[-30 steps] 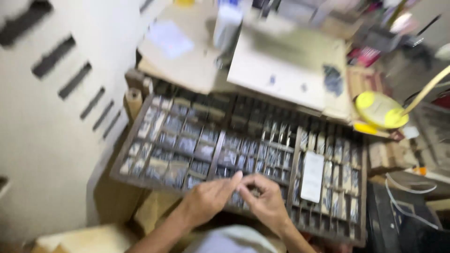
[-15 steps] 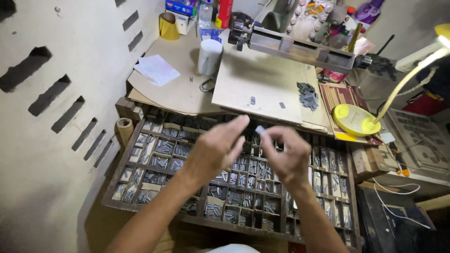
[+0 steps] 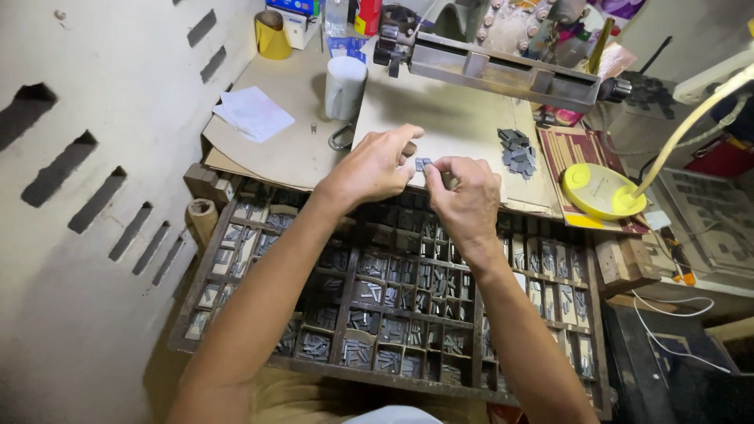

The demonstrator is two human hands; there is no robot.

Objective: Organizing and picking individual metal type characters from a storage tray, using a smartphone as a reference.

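Above a wooden type case [image 3: 330,314] of small compartments filled with grey metal sorts, a person's left hand [image 3: 375,166] and right hand [image 3: 467,195] meet at the far edge. Both close their fingertips in a narrow grip on a small grey metal piece [image 3: 422,164] held between them, over a pale board [image 3: 455,126] on the table [image 3: 290,149]. A loose pile of metal pieces [image 3: 517,151] lies nearby, beside a yellow lamp base [image 3: 601,191].
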